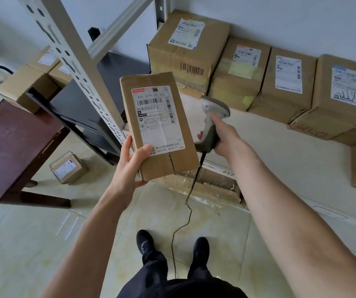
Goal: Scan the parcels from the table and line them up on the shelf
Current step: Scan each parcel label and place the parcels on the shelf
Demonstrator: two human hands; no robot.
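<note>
Holding up a cardboard parcel (158,127) in the left hand (129,166), label side facing the camera. The thumb lies across the bottom corner of the white shipping label (156,119) and the other fingers curl up around the parcel's left edge, so it's a proper grip. The parcel is up in the air in front of the shelf (280,151), tilted a bit, with its top end leaning left toward the grey perforated upright (76,67) of the rack.

The right hand (224,136) is wrapped around the handle of a grey and white barcode scanner (212,119), fingers closed on the grip. The scanner sits just to the right of the parcel, close but apart from it, with its head up near the label's level. Can't tell which way the scan window faces. Its black cable (185,214) hangs down to the tiled floor between the person's black shoes (145,241).

Behind the parcel, a row of four cardboard boxes (286,80) is lined up on the shelf against the wall, labels up. Left of the parcel there's a dark brown table (11,147) with a couple more boxes (25,89) at its far end, and one small box (68,167) lies on the floor just beside the table's leg. Below the parcel, a flattish package wrapped in clear film (211,186) lies under the shelf edge.
</note>
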